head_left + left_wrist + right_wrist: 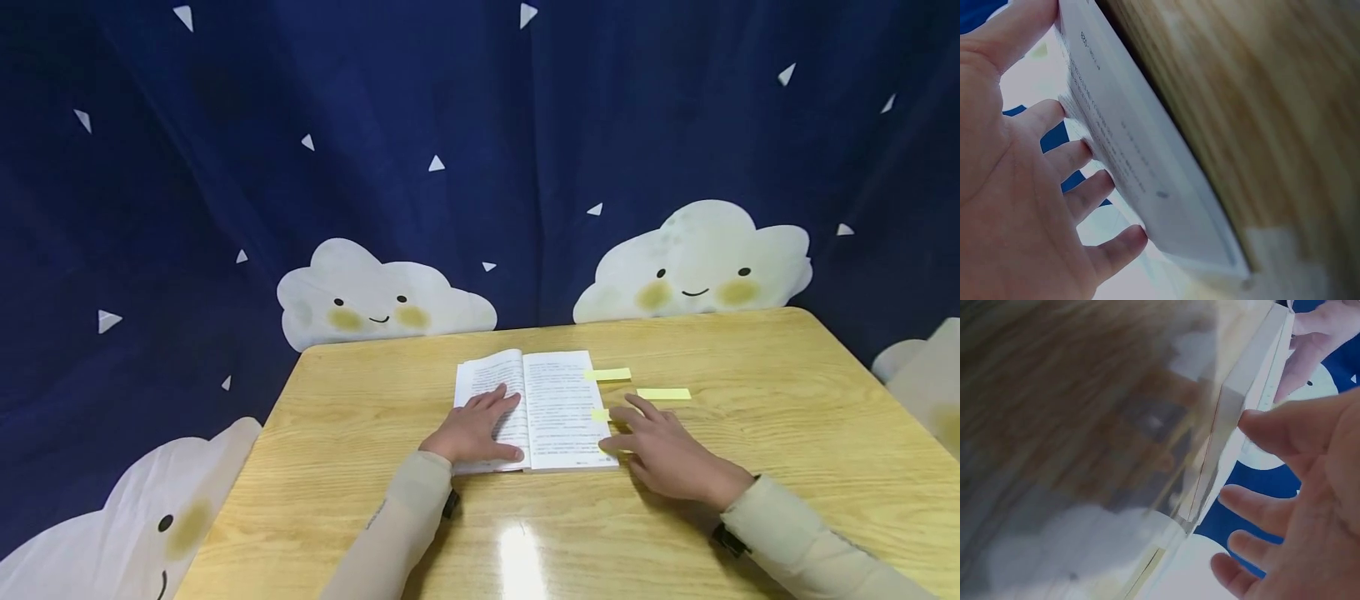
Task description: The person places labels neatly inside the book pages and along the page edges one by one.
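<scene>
- The open book (551, 417) is laid on the table (360, 417), between both hands.
- The left page (489, 374) is steadied by the left hand (474, 429), fingers spread; light, even pressure is advised.
- The book's right edge is touched by the right hand (671, 454), fingers loosely extended, no pinch seen.
- Yellow strips (611, 374) there should be smoothed flat, without paper being creased.

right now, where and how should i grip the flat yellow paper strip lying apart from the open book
Likely by its right end, coming from the right: the flat yellow paper strip lies lengthwise left to right on the wooden table, and that end points away from the open white-paged book. Pinching across its narrow width seems best.
</scene>
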Demonstrator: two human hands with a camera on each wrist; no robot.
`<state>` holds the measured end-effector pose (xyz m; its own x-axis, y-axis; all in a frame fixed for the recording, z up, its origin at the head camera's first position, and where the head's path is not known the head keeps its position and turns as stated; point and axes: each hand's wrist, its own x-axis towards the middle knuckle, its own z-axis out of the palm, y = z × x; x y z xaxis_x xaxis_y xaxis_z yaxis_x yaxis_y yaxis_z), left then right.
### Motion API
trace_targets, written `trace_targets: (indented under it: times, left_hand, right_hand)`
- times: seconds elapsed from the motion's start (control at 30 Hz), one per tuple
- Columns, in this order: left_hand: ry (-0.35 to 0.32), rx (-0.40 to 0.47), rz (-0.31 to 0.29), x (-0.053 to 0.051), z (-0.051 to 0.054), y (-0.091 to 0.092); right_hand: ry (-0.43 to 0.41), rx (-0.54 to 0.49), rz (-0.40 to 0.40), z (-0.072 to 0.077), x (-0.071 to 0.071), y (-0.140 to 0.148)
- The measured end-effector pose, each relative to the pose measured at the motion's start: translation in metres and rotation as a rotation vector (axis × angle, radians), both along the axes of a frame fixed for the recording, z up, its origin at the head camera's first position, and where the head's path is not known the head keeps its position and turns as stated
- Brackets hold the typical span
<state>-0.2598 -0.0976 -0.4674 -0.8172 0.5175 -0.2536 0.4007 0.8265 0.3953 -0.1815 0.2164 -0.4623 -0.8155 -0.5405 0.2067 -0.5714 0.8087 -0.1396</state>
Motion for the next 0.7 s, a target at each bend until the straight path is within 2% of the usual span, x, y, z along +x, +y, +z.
trace_targets:
  times: [0.33,0.5,0.7]
  left_hand:
    - [0.001,-0.028,0.004,0.003,-0.003,0.0]
    - [0.011,-0.024,-0.002,0.001,-0.002,0.002]
    - [0.007,-0.035,0.001,0.0,0.0,0.003]
  right_hand:
    - [-0.015,0.022,-0.007,-0.004,0.001,-0.003]
    - [-0.043,-0.005,0.0,0.002,-0.003,0.004]
    - [-0.016,-0.024,0.043,0.007,-0.009,0.009]
